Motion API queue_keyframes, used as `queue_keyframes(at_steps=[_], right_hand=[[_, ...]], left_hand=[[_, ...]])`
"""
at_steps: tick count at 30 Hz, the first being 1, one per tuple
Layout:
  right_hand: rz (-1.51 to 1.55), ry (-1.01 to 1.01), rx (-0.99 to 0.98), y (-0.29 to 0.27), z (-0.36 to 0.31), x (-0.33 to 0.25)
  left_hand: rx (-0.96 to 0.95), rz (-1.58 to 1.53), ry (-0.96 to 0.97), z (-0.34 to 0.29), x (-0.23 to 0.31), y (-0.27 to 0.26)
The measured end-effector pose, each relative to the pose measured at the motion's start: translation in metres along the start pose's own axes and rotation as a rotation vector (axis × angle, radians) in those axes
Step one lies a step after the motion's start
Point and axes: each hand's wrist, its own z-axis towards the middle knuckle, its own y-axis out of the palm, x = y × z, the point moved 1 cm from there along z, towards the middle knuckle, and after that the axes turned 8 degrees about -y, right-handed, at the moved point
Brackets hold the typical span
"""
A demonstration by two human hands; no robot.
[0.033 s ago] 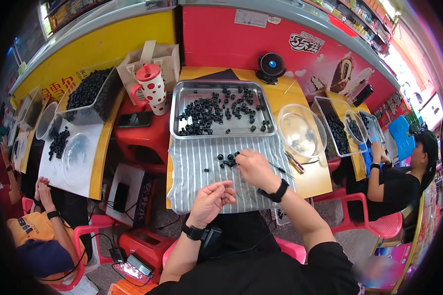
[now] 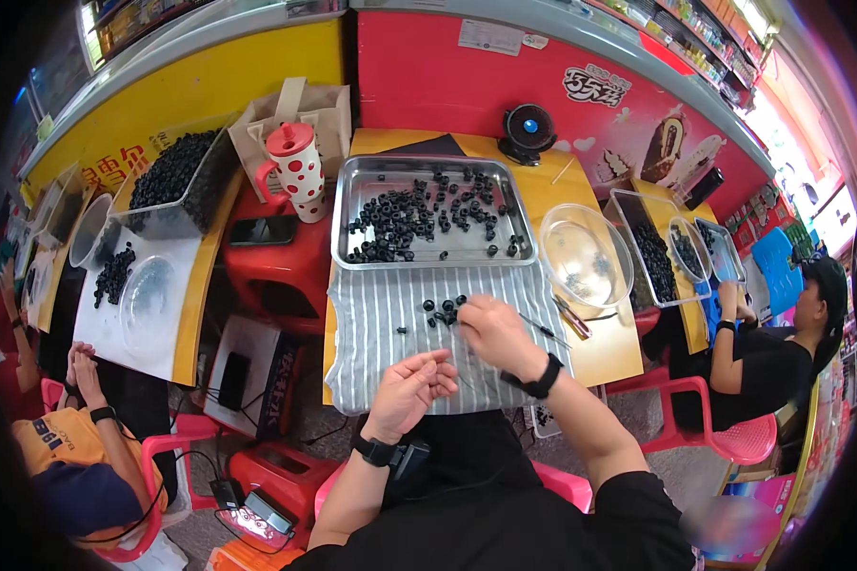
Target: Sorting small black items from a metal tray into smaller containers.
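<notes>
My left hand (image 2: 411, 390) is held above the near edge of a grey-and-white striped cloth (image 2: 371, 362), palm partly up. Its thumb is closed against curled fingers, and whatever they pinch is too small to make out. Farther right, my right hand (image 2: 505, 333) bends downward over the cloth with its fingers drawn together; their tips and anything in them are hidden. Just left of it lies a small cluster of black ring-like parts (image 2: 448, 306), with one small black piece (image 2: 402, 330) apart from them. Behind the cloth stands a metal tray (image 2: 432, 265) strewn with many similar black parts.
Right of the cloth are a round clear plastic tub (image 2: 586, 252), a screwdriver-like tool (image 2: 573, 319) and a thin dark tool (image 2: 543, 328). A black fan (image 2: 528, 133) stands at the back. Left, a red stool (image 2: 276, 271) holds a phone (image 2: 263, 230) and a dotted cup (image 2: 300, 171). Co-workers sit on both sides.
</notes>
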Motion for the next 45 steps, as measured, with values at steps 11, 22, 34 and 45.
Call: queue_keyframes(at_steps=[11, 22, 34, 45], right_hand=[[0.426, -0.064, 0.125, -0.006, -0.017, -0.068], [-0.096, 0.203, 0.155, -0.033, -0.036, 0.041], [-0.210, 0.108, 0.077, -0.028, -0.033, 0.040], [-0.144, 0.212, 0.099, -0.037, -0.038, 0.044]], left_hand=[[-0.006, 0.012, 0.026, -0.005, -0.001, -0.004], [-0.019, 0.009, 0.022, -0.006, -0.001, -0.006], [0.008, 0.045, 0.034, -0.005, -0.001, -0.004], [-0.007, 0.046, 0.031, -0.005, 0.000, -0.003]])
